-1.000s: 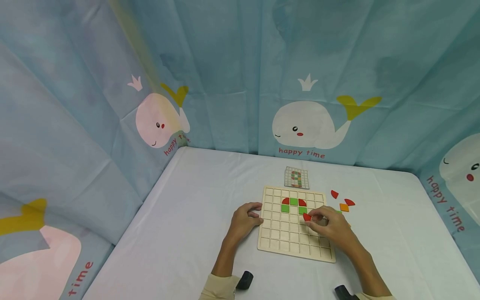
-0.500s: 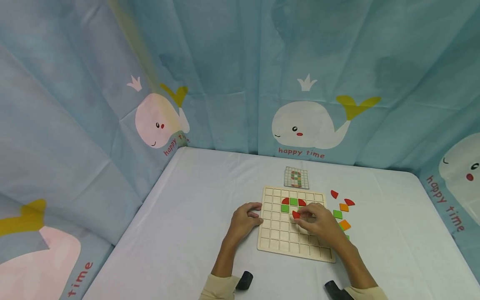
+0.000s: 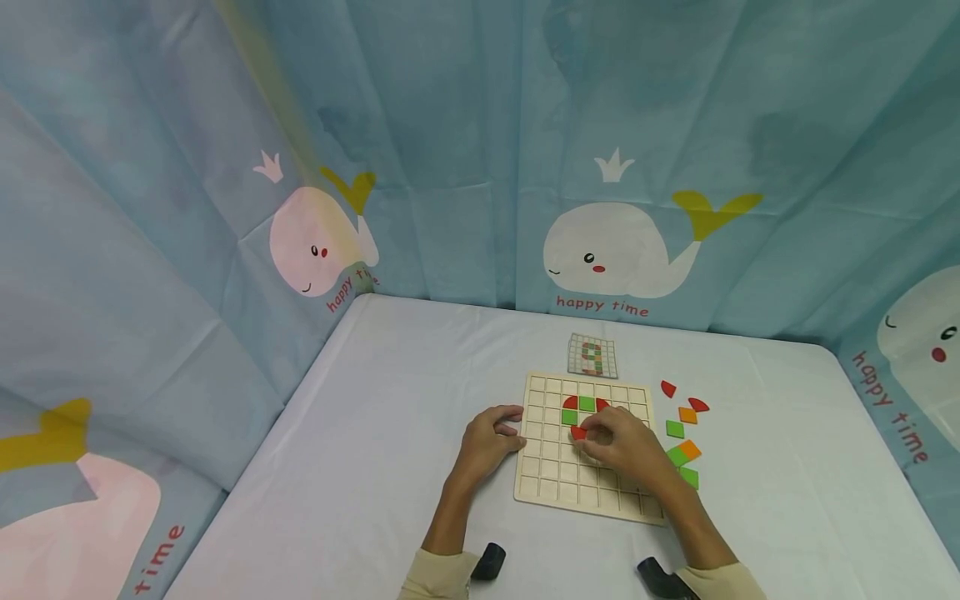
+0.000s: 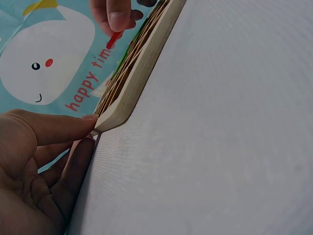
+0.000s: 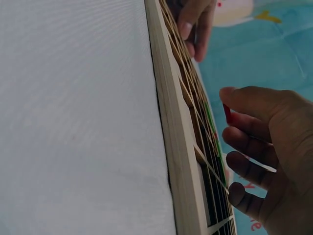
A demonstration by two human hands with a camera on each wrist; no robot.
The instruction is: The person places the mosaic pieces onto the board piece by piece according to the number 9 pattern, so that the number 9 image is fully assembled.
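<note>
A square wooden grid board (image 3: 551,468) lies on the white table. My left hand (image 3: 489,442) rests at its left edge, thumb and fingers touching the rim without curling round it. Above the middle of the board, my right hand (image 3: 624,446) pinches a red quarter-circle tile (image 3: 577,433) between thumb and index finger. In the right wrist view the red tile (image 5: 227,113) stands on edge, its other fingers curved above the board. Green tiles (image 3: 587,403) and a red tile (image 3: 570,402) sit in upper cells. Another red tile (image 3: 602,405) is partly hidden by the right hand.
Behind the board lies a small pattern card (image 3: 592,357). Loose tiles lie right of the board: red ones (image 3: 668,388), an orange one (image 3: 687,415) and green ones (image 3: 675,429). Blue whale-printed curtains (image 3: 450,208) stand around the table (image 3: 360,467).
My right hand has moved left across the board with the red tile, uncovering several loose tiles at the right. The left hand has kept its place.
</note>
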